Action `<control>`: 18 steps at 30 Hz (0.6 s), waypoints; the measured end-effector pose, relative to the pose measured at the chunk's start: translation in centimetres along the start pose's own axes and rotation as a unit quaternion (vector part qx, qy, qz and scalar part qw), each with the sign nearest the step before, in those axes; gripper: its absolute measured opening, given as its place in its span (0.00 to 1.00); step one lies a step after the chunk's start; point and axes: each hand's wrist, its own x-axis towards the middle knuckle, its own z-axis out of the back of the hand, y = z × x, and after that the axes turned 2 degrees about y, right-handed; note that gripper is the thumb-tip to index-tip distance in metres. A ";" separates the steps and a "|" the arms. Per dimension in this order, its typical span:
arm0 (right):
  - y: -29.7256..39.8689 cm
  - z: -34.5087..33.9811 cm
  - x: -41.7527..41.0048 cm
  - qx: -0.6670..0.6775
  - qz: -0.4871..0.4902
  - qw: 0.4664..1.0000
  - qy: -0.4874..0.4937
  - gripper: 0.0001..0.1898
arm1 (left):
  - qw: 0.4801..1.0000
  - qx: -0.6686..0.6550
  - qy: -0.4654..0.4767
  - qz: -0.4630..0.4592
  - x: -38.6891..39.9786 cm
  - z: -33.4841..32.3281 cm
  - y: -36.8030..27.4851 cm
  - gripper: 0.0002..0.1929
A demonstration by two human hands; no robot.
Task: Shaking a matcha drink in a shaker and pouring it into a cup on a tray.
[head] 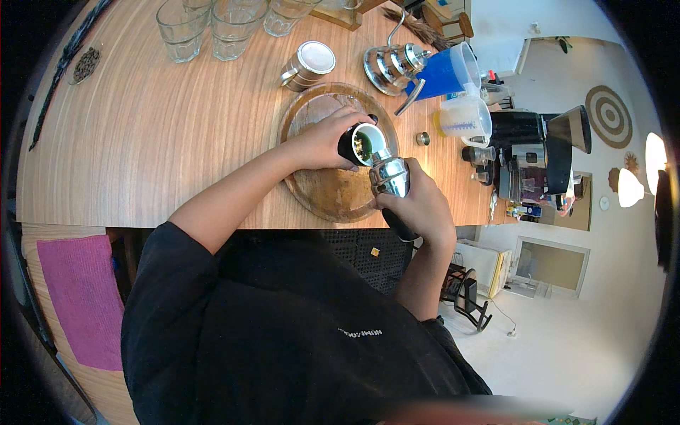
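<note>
My left hand (332,139) is closed around a black cup (348,144) with a white inside, tilted towards the right, with dark green liquid (363,146) in it. In my right hand (422,204) is a shiny metal cocktail shaker (390,175), its narrow top at the cup's rim. Whether liquid is flowing between them cannot be told. Both are held over a round wooden board (340,199). A black handle or cylinder (399,226) shows below my right hand. Beyond the board stands a metal mug (308,64) with a pale top.
A gooseneck kettle (390,69), a blue pitcher (441,71) and a clear measuring jug (465,117) stand right of the board, near a small metal cap (423,138). Several glasses (231,32) stand at the upper left. A coffee machine (523,149) is farther right.
</note>
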 end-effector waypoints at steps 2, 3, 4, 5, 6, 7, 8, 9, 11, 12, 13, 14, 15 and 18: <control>0.3 0.1 0.1 -0.007 -0.008 1.000 0.011 0.35 | 1.000 -0.002 0.004 0.006 -0.1 0.1 0.0 0.41; 0.4 0.2 0.0 -0.008 -0.008 1.000 0.011 0.35 | 1.000 -0.003 0.003 0.005 -0.1 0.0 0.0 0.41; 0.4 0.3 0.0 -0.012 -0.010 1.000 0.011 0.35 | 1.000 0.008 -0.002 0.003 -0.1 0.0 0.0 0.41; 0.4 0.3 0.0 -0.016 -0.011 1.000 0.011 0.35 | 1.000 0.019 -0.006 0.001 -0.2 0.0 0.0 0.41; 0.4 0.3 0.0 -0.016 -0.011 1.000 0.011 0.35 | 1.000 0.019 -0.006 0.001 -0.1 0.0 0.0 0.41; 0.4 0.3 0.0 -0.013 -0.010 1.000 0.012 0.35 | 1.000 0.015 -0.003 0.002 -0.1 0.0 0.0 0.42; 0.4 0.3 -0.1 -0.010 -0.009 1.000 0.013 0.35 | 1.000 0.012 -0.001 0.004 -0.1 0.0 0.0 0.42; 0.3 0.3 0.0 -0.010 -0.009 1.000 0.012 0.35 | 1.000 0.012 -0.001 0.004 -0.1 0.0 -0.1 0.42; 0.2 0.2 0.1 -0.009 -0.008 1.000 0.013 0.36 | 1.000 0.013 0.005 0.007 -0.1 0.1 -0.1 0.42; 0.2 0.2 0.1 -0.009 -0.008 1.000 0.013 0.36 | 1.000 0.014 0.005 0.007 -0.1 0.2 -0.1 0.42; 0.2 0.3 0.0 -0.009 -0.005 1.000 0.012 0.36 | 1.000 0.011 0.008 0.013 -0.1 0.2 -0.1 0.42; 0.2 0.3 0.0 -0.008 -0.003 1.000 0.012 0.36 | 1.000 0.007 0.010 0.018 -0.1 0.2 -0.1 0.43; 0.1 0.3 0.1 -0.008 -0.003 1.000 0.012 0.36 | 1.000 0.007 0.011 0.018 -0.1 0.2 -0.2 0.43; 0.1 0.4 0.1 -0.017 -0.011 1.000 0.019 0.37 | 1.000 -0.003 0.009 0.008 -0.1 0.2 -0.2 0.42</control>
